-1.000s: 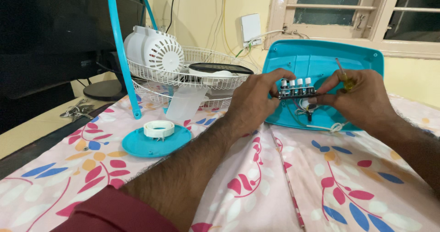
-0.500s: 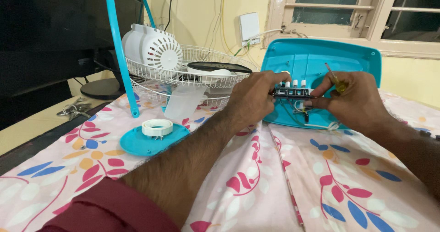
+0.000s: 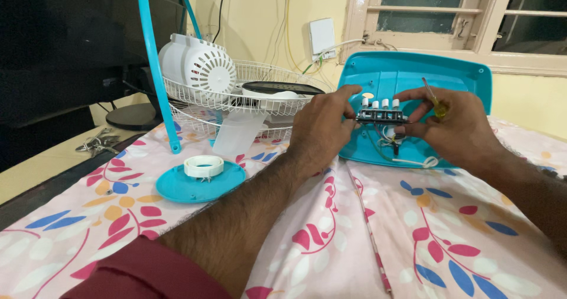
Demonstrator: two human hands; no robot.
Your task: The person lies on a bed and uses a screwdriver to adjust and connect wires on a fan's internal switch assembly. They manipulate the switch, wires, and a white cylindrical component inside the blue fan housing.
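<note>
Floral cloth [image 3: 378, 228] covering the work surface. From left: wire fan guard [image 3: 236, 101] bearing a white motor housing [image 3: 192, 62]; teal disc [image 3: 198, 184] with white ring [image 3: 204, 166]. Left hand [image 3: 322, 127] and right hand [image 3: 452, 124] pinch a push-button switch block [image 3: 381, 113] above the teal base panel [image 3: 407, 77]; the right hand also holds a small screwdriver [image 3: 434, 98].

Home: floral bedsheet [image 3: 449, 240], shuttered window [image 3: 437, 9]

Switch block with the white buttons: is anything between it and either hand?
Nothing visible. Both hands pinch the switch block directly, left hand at its left end, right hand at its right, above the turquoise base panel. The right hand also holds a yellow-handled screwdriver.
</note>
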